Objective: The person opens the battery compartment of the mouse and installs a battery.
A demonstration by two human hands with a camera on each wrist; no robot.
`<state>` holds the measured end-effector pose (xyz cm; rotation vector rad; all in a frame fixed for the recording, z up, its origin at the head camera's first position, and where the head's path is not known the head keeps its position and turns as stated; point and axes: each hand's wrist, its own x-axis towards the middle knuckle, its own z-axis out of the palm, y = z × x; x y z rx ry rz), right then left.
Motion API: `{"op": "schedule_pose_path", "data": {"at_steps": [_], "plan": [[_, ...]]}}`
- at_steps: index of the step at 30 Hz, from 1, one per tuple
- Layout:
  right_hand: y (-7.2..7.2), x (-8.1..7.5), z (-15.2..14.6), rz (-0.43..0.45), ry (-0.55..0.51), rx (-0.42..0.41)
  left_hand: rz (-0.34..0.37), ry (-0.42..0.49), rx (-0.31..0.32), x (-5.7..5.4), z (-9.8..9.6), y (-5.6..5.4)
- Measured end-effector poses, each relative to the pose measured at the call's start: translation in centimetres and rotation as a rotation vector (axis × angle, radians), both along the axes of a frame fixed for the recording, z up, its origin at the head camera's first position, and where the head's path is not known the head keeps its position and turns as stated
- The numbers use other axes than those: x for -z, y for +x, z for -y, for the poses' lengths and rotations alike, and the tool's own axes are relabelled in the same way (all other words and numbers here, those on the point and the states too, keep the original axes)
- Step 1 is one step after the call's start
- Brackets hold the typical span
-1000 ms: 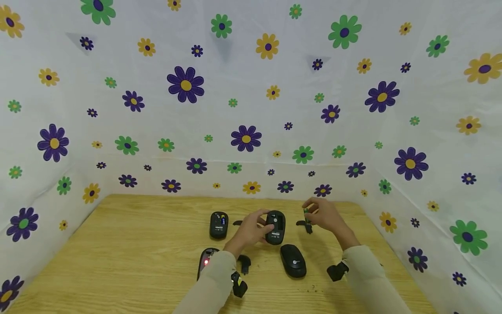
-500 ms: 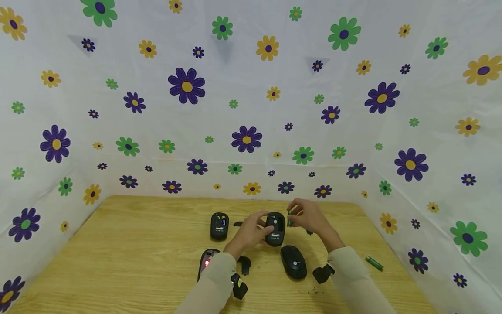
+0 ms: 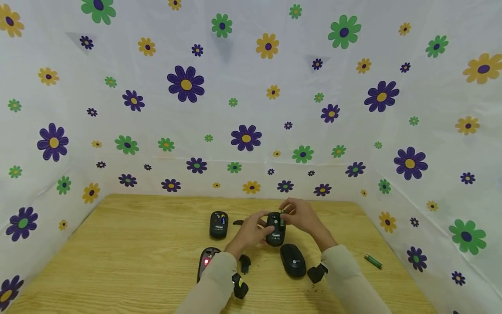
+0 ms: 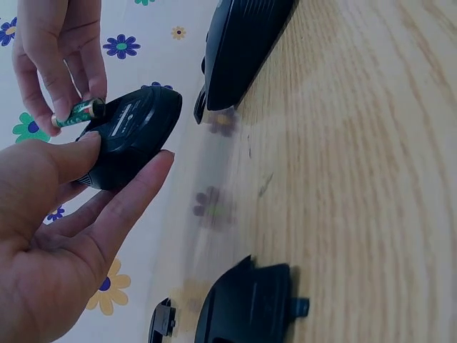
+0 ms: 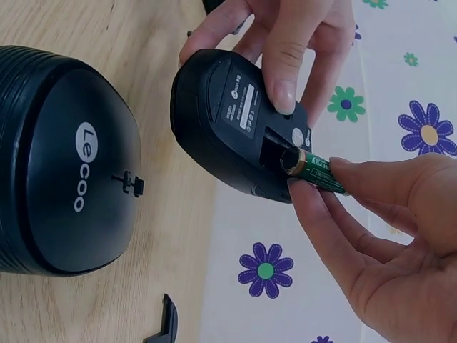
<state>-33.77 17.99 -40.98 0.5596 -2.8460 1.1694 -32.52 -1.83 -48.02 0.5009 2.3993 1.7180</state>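
fingers (image 5: 325,230) against smooth cylindrical battery (image 5: 318,172)

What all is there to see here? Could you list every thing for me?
Held mouse: one, black, in the left hand
Held battery: one, green, in the right hand, at that mouse's slot
Loose battery: one, green, table's right
Upright mouse: one, black, near centre
Overturned mouse: one, black, back centre, with blue battery
Red-lit mouse: one, dark, partly behind left sleeve
Loose curved pieces: three, black, on table
Table: one, wood-coloured, beneath
Flowered cloth: white, multicoloured flowers, surrounding
Wrist cameras: two, black, at wrists
Sleeves: two, beige, forearms
Hands: two, bare, centre
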Motion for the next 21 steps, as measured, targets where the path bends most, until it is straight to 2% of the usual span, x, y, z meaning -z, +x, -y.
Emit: {"op": "schedule_pose_path", "data": {"at_steps": [7,14,21], "plan": [[-0.2,-0.29,0.49,-0.012,0.047,0.014,0.007,0.002,-0.025,-0.05,-0.28,-0.02],[-0.17,0.36,0.4,-0.026,0.064,0.02,0.01,0.007,-0.022,0.23,-0.41,-0.02],[-0.09,0.34,0.36,-0.046,0.063,0.03,0.001,0.011,-0.034,-0.21,-0.51,0.14]]}}
